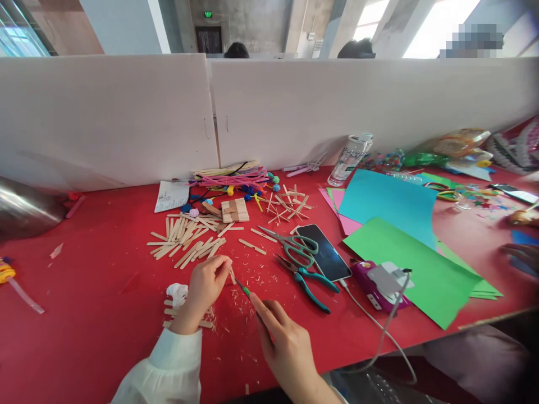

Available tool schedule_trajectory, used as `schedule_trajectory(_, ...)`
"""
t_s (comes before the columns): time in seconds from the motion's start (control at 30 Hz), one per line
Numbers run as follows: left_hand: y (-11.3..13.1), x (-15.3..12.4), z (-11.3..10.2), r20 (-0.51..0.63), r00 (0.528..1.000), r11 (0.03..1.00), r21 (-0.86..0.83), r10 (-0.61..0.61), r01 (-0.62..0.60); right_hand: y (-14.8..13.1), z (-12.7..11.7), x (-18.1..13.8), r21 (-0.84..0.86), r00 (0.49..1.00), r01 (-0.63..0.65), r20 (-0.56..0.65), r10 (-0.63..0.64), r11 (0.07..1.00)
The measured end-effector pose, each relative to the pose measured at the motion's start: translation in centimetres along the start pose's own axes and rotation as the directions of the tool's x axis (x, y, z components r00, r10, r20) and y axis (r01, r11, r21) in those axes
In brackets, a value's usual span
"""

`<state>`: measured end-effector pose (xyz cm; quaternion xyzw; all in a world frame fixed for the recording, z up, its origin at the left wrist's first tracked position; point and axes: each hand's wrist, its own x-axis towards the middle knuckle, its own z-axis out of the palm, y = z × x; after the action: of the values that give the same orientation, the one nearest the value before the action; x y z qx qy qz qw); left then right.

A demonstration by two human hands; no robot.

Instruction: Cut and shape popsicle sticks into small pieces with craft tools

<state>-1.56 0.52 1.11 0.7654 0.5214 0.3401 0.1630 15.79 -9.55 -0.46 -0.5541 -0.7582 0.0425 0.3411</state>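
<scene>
My left hand (205,289) is closed in a pinch on a small wooden stick (232,275), mostly hidden by the fingers. My right hand (288,345) is wrapped round a craft knife (244,289) with a green part near the blade. Its tip meets or nearly meets the stick; I cannot tell which. Pale wood shavings (240,306) lie scattered beneath both hands. Beside my left wrist are a crumpled white tissue (177,293) and several craft sticks (205,324). A larger pile of craft sticks (181,238) spreads beyond my left hand.
Right of the knife lie scissors (301,251), pliers (309,283), a phone (322,252) and a purple power bank (379,286) with a cable. Coloured paper (404,264) and a bottle (349,160) stand farther right. A white partition (315,112) closes the back. Another person's hand (522,255) is at right.
</scene>
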Motion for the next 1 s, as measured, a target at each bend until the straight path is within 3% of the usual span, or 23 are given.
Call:
schedule_trajectory(0.17, 0.1, 0.1, 0.0, 0.003, 1.000, 1.000, 0.009, -0.025, 0.025, -0.6, -0.2, 0.1, -0.142, 0.999, 0.053, 0.017, -0.051, 0.988)
schedule_trajectory(0.3, 0.0, 0.2, 0.0, 0.010, 1.000, 1.000, 0.005, -0.027, 0.027, -0.4, -0.4, 0.3, -0.154, 0.998, 0.055, 0.004, -0.055, 0.987)
schedule_trajectory(0.4, -0.1, 0.2, 0.0, 0.006, 1.000, 1.000, 0.002, -0.024, 0.024, 0.1, -0.2, 0.3, -0.062, 1.000, -0.004, -0.008, 0.004, 0.998)
schedule_trajectory(0.57, -0.3, 0.1, 0.1, 0.010, 1.000, 1.000, -0.002, -0.021, 0.021, 0.5, 0.2, 0.3, 0.226, 0.975, -0.218, 0.086, 0.203, 0.949)
schedule_trajectory(0.77, -0.1, 0.1, 0.1, -0.004, 1.000, 1.000, -0.004, -0.022, 0.022, 0.1, 0.0, 0.1, 0.170, 0.995, -0.093, -0.010, 0.096, 0.981)
schedule_trajectory(1.0, 0.1, 0.0, 0.1, -0.005, 1.000, 1.000, -0.002, -0.005, 0.005, 0.1, -0.4, 0.5, 0.184, 0.993, -0.118, 0.041, 0.112, 0.976)
